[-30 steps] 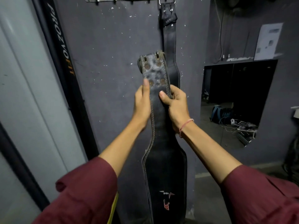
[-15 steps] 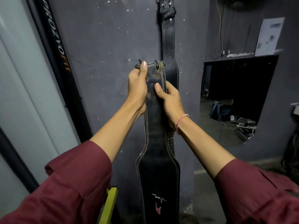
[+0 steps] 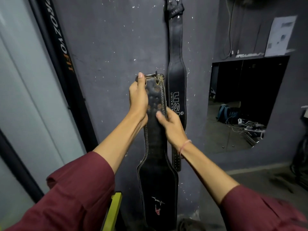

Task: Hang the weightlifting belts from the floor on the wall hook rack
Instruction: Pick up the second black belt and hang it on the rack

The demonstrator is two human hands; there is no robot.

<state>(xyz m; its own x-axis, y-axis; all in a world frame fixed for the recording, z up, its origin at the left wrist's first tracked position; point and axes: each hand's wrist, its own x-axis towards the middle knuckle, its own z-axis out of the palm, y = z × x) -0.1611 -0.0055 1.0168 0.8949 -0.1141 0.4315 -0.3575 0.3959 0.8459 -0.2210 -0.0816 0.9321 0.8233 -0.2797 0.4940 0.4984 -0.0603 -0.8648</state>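
At frame centre, a black belt is held upright, buckle end up, pinched by left hand and right hand fingers.

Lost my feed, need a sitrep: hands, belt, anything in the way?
Both hands gripping belt: left at buckle, right below. Not yet hung. Second belt hangs on the wall alongside.

1. Bare dark grey painted wall left of and above the held black leather belt: open for passage.
2. Right side blocked by hanging black leather belt with white lettering, just beside.
3. Far left bounded by black lettered upright post.
4. Yellow bar obstructing lower left.
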